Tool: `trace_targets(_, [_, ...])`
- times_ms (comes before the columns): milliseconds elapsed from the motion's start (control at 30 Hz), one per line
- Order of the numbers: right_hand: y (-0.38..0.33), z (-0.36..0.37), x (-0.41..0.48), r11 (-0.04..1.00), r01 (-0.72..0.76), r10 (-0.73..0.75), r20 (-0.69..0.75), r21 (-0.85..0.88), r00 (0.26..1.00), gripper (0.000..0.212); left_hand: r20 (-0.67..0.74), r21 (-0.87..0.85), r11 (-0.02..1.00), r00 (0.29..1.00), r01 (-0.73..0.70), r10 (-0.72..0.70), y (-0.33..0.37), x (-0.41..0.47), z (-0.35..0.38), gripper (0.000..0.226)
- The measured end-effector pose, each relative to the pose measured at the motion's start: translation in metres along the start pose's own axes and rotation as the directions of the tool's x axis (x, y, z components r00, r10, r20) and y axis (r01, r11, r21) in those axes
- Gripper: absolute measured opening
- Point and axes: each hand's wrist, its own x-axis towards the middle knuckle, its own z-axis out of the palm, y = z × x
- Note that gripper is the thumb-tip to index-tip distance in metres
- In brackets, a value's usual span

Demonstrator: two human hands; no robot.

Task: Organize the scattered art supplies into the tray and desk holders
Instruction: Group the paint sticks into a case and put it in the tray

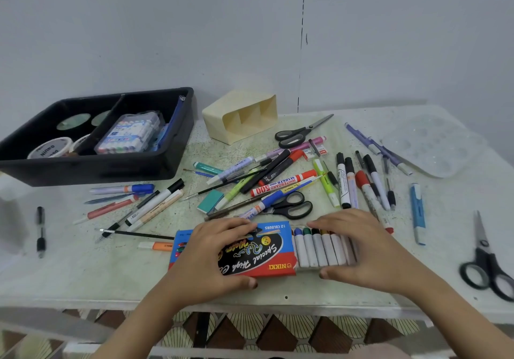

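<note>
Two hands on the paint box (267,250), which lies at the near edge of the bench (83,269). The left hand (214,253) has its grip clamped round the red-and-blue sleeve, thumb on the near side, fingers over the far edge. The right hand (358,247) clamps its grip across the row of paint tubes (314,250) sticking out of the box's right end. Just behind the box are black-handled scissors (294,205) and a red whiteboard marker (281,186) in a heap of pens. Well behind the box and to its left sits the black tray (111,163), holding tape rolls (50,147) and a marker case (130,133). Straight behind the box, well back, the cream holder (242,116) lies tipped over.
</note>
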Motion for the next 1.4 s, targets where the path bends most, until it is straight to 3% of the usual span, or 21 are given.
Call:
trace_targets(533, [0.018,-0.009,-0.012,0.996,-0.085,0.09,0.205,-0.033,0.975,0.083,0.048,0.079,0.996,0.998,-0.036,0.032,0.006,-0.002,0.009,0.083])
trace_targets(1067, [0.001,0.007,0.0,0.995,-0.078,0.067,0.18,0.056,0.981,0.088,0.055,0.113,0.991,0.996,-0.071,0.065,0.016,0.012,0.022,0.085])
trace_targets(1400, [0.009,-0.002,-0.011,0.988,-0.153,0.152,0.174,-0.007,0.973,0.096,0.06,0.114,0.992,0.997,-0.046,0.039,0.005,0.003,0.012,0.087])
